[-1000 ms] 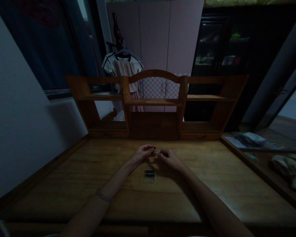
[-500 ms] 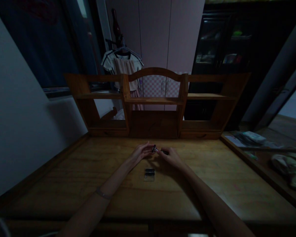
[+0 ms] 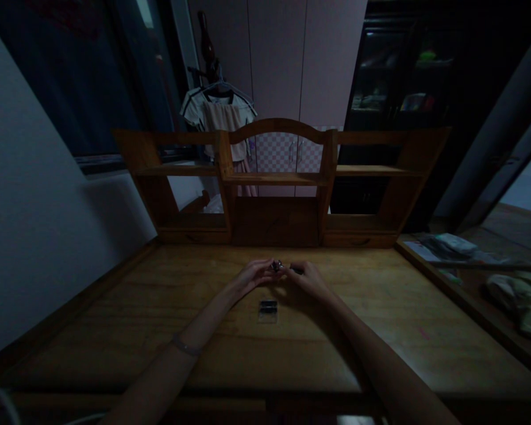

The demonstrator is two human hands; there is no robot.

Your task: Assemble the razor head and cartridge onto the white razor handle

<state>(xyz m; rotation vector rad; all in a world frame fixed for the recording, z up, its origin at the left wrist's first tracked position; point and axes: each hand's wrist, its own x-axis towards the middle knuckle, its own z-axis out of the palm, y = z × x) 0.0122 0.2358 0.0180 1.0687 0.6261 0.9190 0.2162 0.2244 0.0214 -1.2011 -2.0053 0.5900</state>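
Over the desk, a small razor [image 3: 276, 267] with a shiny head and a dark handle lies crosswise between my hands. My right hand [image 3: 308, 281] is closed around its handle, the dark end showing beside the thumb. The fingers of my left hand [image 3: 253, 276] are drawn in at the razor's head and appear to pinch it; fine detail is lost in the dim light. Just below the hands, a small clear plastic case [image 3: 268, 317] lies open on the desk, with dark pieces [image 3: 268, 305] in its far part.
The wooden desk top [image 3: 159, 319] carries a shelf unit [image 3: 277, 179] along its back edge. To the right, a lower surface holds papers [image 3: 455, 243] and a pale cloth bag [image 3: 522, 301]. Clothes [image 3: 221, 112] hang behind the shelf.
My left fingers have closed in on the razor's head from a more spread pose. The razor's head has turned slightly. My right hand keeps its hold, and the case stays put.
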